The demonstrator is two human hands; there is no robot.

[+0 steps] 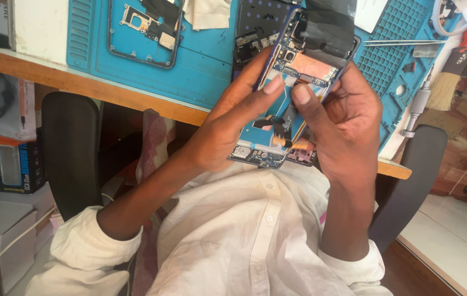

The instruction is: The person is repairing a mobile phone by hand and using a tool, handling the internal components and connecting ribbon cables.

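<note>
Below, blue repair mat (pixel 206 66) on wooden desk (pixel 135 98), both hands' fingers (pixel 269 87) grasping opened phone (pixel 294 82)

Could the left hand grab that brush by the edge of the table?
Probably not right now: the left hand is gripping the opened phone, and the right hand sits between it and the brush.

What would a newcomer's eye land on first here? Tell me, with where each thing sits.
First, in the middle, the opened phone, its circuit boards bare, gripped by the left hand and the right hand, thumbs pressing its inside. Next, the blue work mat across the desk behind. On its upper left lies a second phone frame, and a brush sits at the right edge.
</note>
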